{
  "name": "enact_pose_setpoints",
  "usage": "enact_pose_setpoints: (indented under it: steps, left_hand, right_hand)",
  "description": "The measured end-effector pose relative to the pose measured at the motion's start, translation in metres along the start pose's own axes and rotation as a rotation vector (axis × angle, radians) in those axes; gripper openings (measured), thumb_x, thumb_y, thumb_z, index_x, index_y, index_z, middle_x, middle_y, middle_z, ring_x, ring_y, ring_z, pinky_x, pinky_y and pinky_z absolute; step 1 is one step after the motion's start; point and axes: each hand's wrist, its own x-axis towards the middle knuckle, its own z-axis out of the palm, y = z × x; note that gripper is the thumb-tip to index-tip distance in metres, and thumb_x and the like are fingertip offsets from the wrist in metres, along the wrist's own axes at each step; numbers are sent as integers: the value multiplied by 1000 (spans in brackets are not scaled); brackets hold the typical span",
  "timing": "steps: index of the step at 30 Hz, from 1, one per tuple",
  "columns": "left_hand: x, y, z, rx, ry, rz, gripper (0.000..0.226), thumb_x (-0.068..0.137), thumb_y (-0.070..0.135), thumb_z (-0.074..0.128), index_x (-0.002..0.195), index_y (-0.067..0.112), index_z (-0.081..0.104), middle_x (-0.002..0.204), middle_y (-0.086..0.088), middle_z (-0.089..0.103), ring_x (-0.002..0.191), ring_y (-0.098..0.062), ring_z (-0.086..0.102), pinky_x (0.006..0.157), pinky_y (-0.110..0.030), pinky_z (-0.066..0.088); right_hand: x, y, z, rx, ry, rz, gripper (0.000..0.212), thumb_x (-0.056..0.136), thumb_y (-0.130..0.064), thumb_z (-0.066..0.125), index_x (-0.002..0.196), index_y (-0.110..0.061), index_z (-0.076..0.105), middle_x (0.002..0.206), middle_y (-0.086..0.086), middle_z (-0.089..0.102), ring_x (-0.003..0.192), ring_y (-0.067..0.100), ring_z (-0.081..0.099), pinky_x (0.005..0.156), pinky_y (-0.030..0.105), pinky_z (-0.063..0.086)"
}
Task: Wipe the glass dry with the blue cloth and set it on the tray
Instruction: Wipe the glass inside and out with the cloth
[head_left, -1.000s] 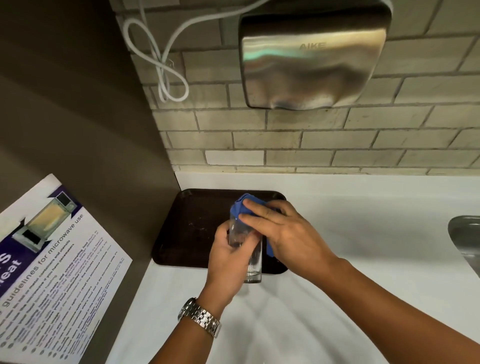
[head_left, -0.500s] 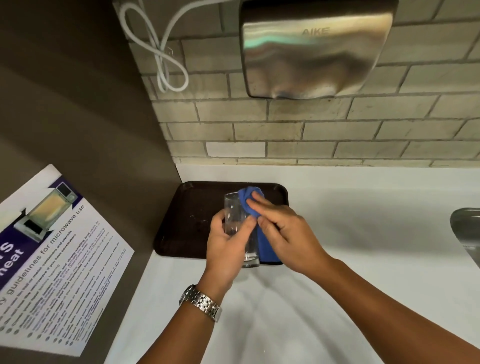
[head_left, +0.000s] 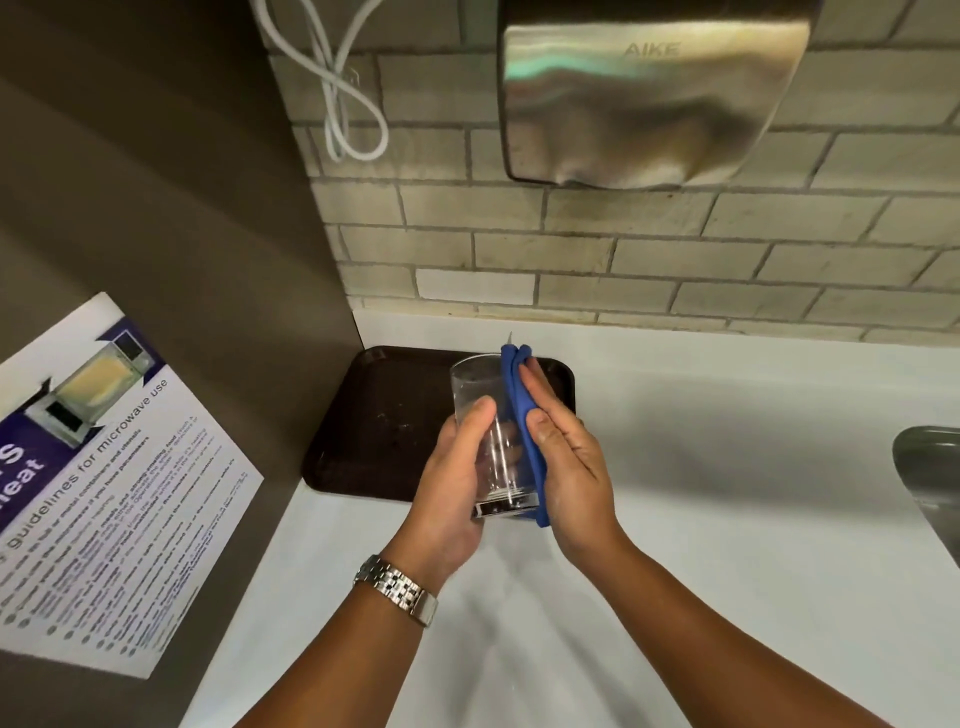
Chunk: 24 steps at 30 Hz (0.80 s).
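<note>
The white bench (head_left: 727, 467) lies bare to the right of both hands, open as far as the metal sink (head_left: 930, 483) at the right edge. The near strip of bench is taken up only by the two forearms. On the left a brown side panel (head_left: 182, 260) walls the corner, with a microwave poster (head_left: 104, 467) flat on it, so there is no way through on that side. The dark tray (head_left: 374, 431) sits tight in this corner, its left part free; the glass (head_left: 485, 441), the left hand (head_left: 452, 493), the right hand (head_left: 566, 467) and the blue cloth (head_left: 519, 415) hang over its right part. Behind stands the brick wall (head_left: 571, 249), and a hand dryer (head_left: 649, 93) and looped white cable (head_left: 343, 104) are mounted high on it
</note>
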Motion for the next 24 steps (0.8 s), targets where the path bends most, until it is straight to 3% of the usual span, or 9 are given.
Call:
enact_pose_setpoints:
  steps: [4,8,10,13,17,19,22,24]
  left_hand:
    - [1,9,-3,29,31,21,51,104,50,72,146,21,72,136,-18,82,121,-35,81,94,-47,67]
    - [2,18,-4,26,69,51,53,100,52,76,142,19,76,135,-21,81,120,-34,81,90,-41,66]
    - [2,18,-5,23,69,60,52,101,51,76,142,20,75,136,-22,80,121,-37,80,89,-42,65]
    - [3,16,-8,30,95,46,49,103,48,73,143,19,74,135,-21,81,128,-42,77,89,-45,65]
    - [3,18,-8,6,87,50,52,101,51,75,141,17,76,134,-23,81,119,-37,81,91,-43,67]
    - [4,17,-9,-5,69,40,53,101,51,75,141,17,76,135,-23,80,112,-34,83,84,-39,68]
    - [6,14,-12,-27,63,1,52,102,55,72,137,18,79,133,-20,83,112,-33,83,88,-43,68]
    - [7,12,-13,-43,72,-9,52,102,57,70,133,17,83,130,-18,84,112,-33,84,91,-44,68]
  right_hand:
    - [2,-2,8,17,-39,75,46,115,-15,46,149,-44,55,168,-6,50,151,19,54,126,48,43]
    - [-6,6,12,-203,-116,-90,49,116,-8,44,160,-28,49,175,-10,36,162,11,35,131,46,35]
    - [-2,10,11,-156,-94,-57,48,116,-11,43,158,-34,48,172,-7,44,157,14,44,126,43,43]
    - [3,9,13,-110,-73,12,46,117,-19,44,154,-45,49,153,-14,64,133,5,68,104,23,58]
    - [-10,13,13,-356,-84,-148,48,116,-19,45,163,-33,45,174,-11,39,158,1,38,124,25,41]
    - [-8,17,9,-278,-88,-99,47,117,-17,44,161,-34,48,167,-11,51,152,4,49,118,24,48]
    - [-2,10,12,-139,-18,60,39,117,-25,44,140,-51,61,134,-14,77,119,1,75,92,15,59]
    - [-6,7,13,-226,-1,49,40,116,-24,45,143,-48,61,140,-16,74,127,0,70,102,19,57]
